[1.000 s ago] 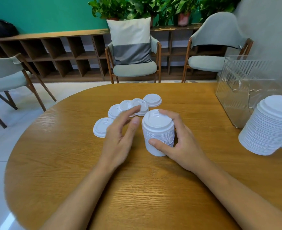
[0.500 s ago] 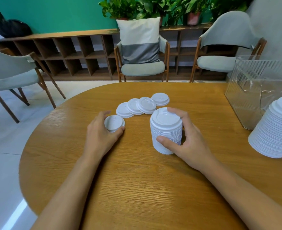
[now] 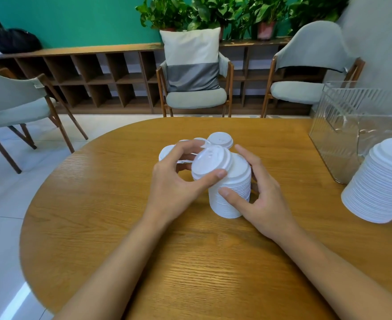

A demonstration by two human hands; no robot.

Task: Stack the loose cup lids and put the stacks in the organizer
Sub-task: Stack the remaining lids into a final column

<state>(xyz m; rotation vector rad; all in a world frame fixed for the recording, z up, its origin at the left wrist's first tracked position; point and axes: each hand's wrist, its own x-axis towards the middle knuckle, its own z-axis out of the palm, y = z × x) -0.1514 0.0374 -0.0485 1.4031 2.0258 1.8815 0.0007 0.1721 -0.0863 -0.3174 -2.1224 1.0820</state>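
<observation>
A stack of white cup lids (image 3: 235, 195) stands mid-table. My right hand (image 3: 263, 199) grips it from the right, thumb on its front. My left hand (image 3: 179, 179) pinches one white lid (image 3: 211, 161) between thumb and fingers, tilted over the stack's top left edge. Behind my hands lie loose lids (image 3: 220, 139), partly hidden by my fingers. A taller lid stack (image 3: 382, 183) sits at the right edge. The clear ribbed organizer (image 3: 342, 125) stands at the far right.
The round wooden table (image 3: 112, 204) drops off to tiled floor on the left. Grey chairs (image 3: 195, 95) ring the far side, before a low wooden shelf and potted plants.
My left hand has picked one lid off the table on the left and carried it right, up over the stack. My right hand has stayed on the stack.
</observation>
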